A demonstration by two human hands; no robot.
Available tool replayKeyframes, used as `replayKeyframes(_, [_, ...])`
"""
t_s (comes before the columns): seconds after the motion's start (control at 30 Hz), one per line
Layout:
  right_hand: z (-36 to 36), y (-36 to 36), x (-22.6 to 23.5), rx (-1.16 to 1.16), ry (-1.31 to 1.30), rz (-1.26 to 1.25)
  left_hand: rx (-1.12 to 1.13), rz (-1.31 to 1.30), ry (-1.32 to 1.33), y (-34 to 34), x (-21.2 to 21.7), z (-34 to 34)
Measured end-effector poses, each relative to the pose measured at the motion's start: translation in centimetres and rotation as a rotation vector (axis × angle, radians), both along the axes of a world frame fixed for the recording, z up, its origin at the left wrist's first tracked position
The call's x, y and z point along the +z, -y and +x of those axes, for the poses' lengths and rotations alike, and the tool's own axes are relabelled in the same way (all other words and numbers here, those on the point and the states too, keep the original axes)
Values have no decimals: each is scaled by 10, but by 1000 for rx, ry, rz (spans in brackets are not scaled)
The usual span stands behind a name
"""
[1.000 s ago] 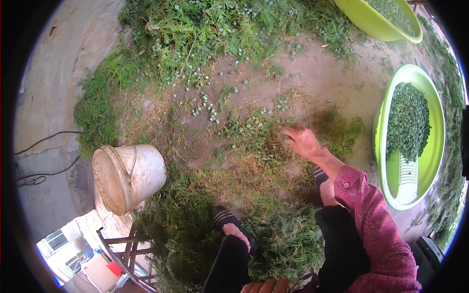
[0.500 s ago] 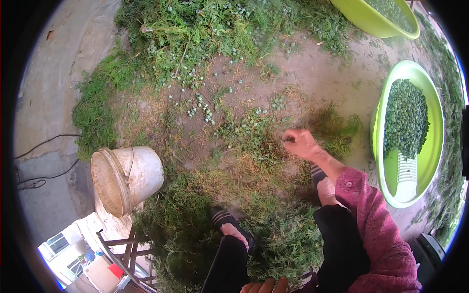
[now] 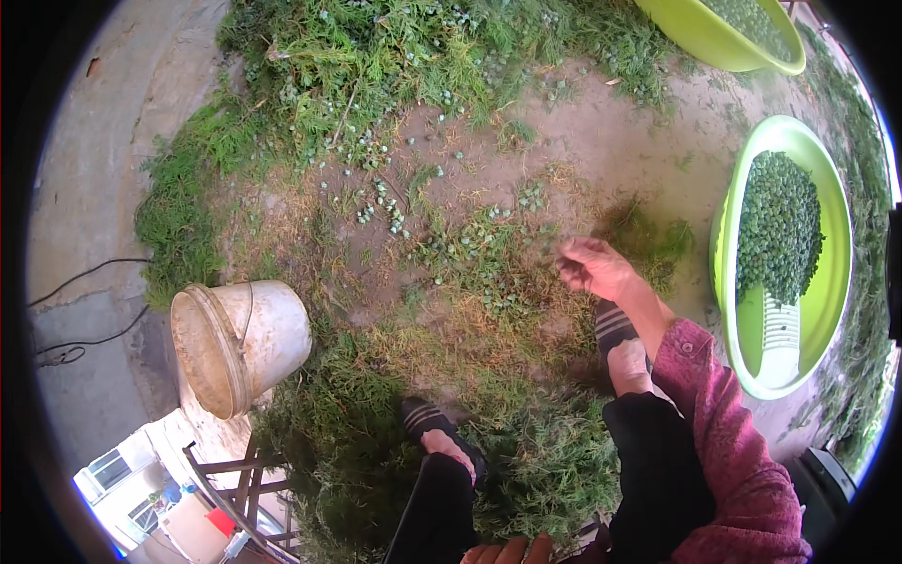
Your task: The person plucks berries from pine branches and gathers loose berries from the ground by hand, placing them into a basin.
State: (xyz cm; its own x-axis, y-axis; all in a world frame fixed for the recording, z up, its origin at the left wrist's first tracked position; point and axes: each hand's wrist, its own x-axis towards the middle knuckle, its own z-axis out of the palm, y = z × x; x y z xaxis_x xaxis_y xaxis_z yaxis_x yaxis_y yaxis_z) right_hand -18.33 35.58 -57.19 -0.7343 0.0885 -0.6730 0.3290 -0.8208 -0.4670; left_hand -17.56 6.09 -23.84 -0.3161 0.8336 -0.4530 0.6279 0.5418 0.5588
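My right hand [image 3: 598, 267] is over the ground in front of my right foot, its fingers bent together in a pinch. Whatever may be between the fingertips is too small to make out. Under and beside it lies a scatter of small green-blue berry-like cones [image 3: 498, 249] mixed with dry needles. At the lower edge, part of my left hand [image 3: 508, 551] shows by my left thigh, its fingers lying side by side with nothing visible in them. A bright green oval tub [image 3: 836, 310] to the right holds a heap of green cones [image 3: 778, 226] against a white ribbed washboard part.
Cut evergreen branches [image 3: 376, 56] are piled at the far side, and more greenery [image 3: 348, 451] surrounds my feet. On the left a dirty white bucket [image 3: 272, 329] lies tipped on its side. A second green tub [image 3: 742, 56] stands far right. Black cable [image 3: 89, 273] crosses the concrete.
My right hand has moved slightly to the right, and its curled fingers have shifted and loosened a little. My left hand stays at the lower edge.
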Motion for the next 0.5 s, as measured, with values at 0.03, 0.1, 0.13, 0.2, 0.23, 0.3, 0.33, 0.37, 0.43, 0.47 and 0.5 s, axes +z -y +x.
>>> replayKeyframes(0.03, [-6,3,-5,90,47,195,0,-12,0,0,0,0])
replayKeyframes(0.1, [-15,13,-9,239,119,525,7,-23,-2,2,0,1])
replayKeyframes(0.13, [-11,17,-28,256,1,890,2,-19,3,2,0,1])
replayKeyframes(0.2, [-8,23,-36,319,-92,1331,-4,-13,0,2,0,1])
replayKeyframes(0.23, [-9,25,-36,319,-90,1331,-8,-13,-6,2,0,1])
replayKeyframes(0.3, [-9,27,-36,424,-50,1563,-11,-9,5,2,0,-1])
replayKeyframes(0.33, [-12,31,-35,425,-57,1558,-5,-14,7,2,0,-1])
replayKeyframes(0.37, [-14,33,-33,475,-34,1571,-1,-19,4,3,0,-1])
replayKeyframes(0.43, [-15,33,-24,528,-12,1585,4,-21,-1,6,0,-1])
replayKeyframes(0.47, [-13,31,-18,458,18,1273,7,-20,0,6,0,-2])
replayKeyframes(0.5, [-10,27,-12,386,45,961,10,-17,-7,7,0,-2])
